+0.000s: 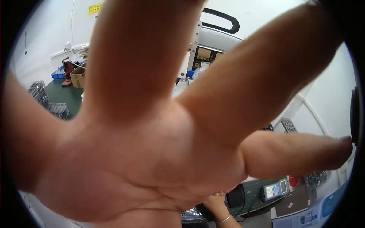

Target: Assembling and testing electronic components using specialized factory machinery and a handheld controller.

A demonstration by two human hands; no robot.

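My left hand (152, 155) fills most of the picture, very close and blurred, palm toward me. Its fingers are spread wide and nothing is in it. Below it, my right hand (216, 202) shows only in part at the table, with a thin bracelet (225, 219) at the wrist. Its fingers are mostly hidden behind the left hand, so I cannot tell what they hold. Just right of it lies a black object (235, 199) with a thin cable beside it. Farther right sits a grey keypad device (275, 189) with a small screen.
At the left, a green table (62, 91) bears clear plastic trays (57, 109), a cardboard box (77, 78), a reddish stand (67, 70) and a blue bin (58, 74). A black cable chain (232, 26) hangs at the back. A red object (293, 181) is beside the keypad device.
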